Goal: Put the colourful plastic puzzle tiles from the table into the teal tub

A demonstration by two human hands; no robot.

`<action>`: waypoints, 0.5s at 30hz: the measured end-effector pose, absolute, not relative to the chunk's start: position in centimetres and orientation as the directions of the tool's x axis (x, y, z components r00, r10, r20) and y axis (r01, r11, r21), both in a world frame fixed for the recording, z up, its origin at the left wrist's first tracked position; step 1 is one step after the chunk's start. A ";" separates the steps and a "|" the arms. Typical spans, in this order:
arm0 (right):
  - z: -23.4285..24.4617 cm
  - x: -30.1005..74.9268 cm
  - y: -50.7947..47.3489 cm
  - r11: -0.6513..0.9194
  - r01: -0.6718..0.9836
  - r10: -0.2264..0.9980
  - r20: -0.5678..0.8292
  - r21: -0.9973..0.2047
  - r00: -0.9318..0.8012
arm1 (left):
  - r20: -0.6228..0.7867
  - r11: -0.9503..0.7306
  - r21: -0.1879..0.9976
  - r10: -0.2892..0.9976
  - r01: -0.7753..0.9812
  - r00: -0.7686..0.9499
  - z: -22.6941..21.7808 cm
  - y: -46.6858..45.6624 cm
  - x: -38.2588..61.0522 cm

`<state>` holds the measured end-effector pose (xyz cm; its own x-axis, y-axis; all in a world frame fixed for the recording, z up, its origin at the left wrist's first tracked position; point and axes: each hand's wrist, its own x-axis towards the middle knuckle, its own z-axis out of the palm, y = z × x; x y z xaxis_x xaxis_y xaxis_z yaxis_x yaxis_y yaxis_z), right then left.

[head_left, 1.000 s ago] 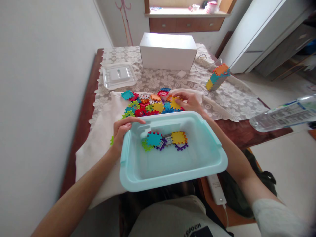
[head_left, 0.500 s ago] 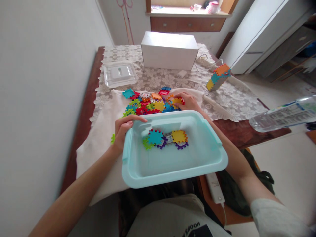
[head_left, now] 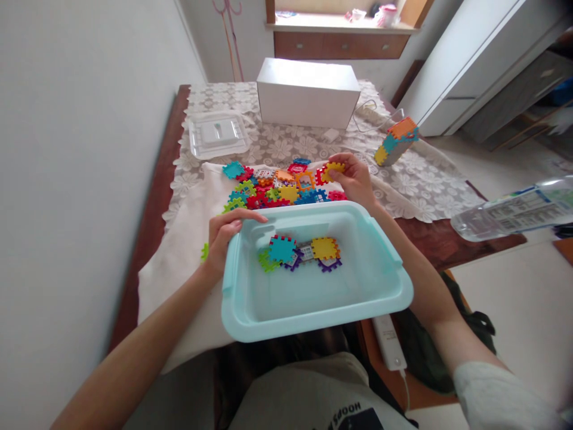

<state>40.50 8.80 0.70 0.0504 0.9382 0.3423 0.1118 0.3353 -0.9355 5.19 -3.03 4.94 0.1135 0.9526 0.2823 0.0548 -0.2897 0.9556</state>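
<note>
My left hand (head_left: 224, 239) grips the left rim of a light teal plastic tub (head_left: 313, 307), which tilts toward me at the table's near edge. Several interlocking plastic tiles lie inside it, among them a blue tile (head_left: 282, 248) and a yellow tile (head_left: 324, 248). Beyond the tub my right hand (head_left: 354, 180) pinches yellow and red tiles (head_left: 330, 173) just above the cloth. To its left spreads a pile of mixed coloured tiles (head_left: 268, 190), partly hidden behind the tub's far rim.
A white box (head_left: 308, 98) stands at the back, with a clear plastic lid (head_left: 218, 134) left of it. An assembled tile block (head_left: 397, 141) is on the right. A clear bottle (head_left: 514, 209) juts in at the right edge. A wall (head_left: 89, 149) borders the left.
My right hand has lifted away from the pile, up and to the right, with the yellow and red tiles in its fingers. My left hand and the tub have hardly moved.
</note>
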 end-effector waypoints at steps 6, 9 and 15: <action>3.0 40.7 7.0 0.271 -0.055 0.963 0.270 -0.961 0.021 | 0.287 -0.294 0.954 0.953 0.059 0.102 4.8 -3.1 5.2; 4.8 40.2 4.7 0.234 -0.086 0.967 0.240 -0.969 -0.081 | 0.298 -0.306 0.950 0.948 0.066 0.109 4.6 -3.1 5.1; 5.1 39.2 4.4 0.206 -0.094 0.943 0.223 -0.974 -0.248 | 0.302 -0.310 0.950 0.944 0.046 0.130 4.2 -2.9 4.8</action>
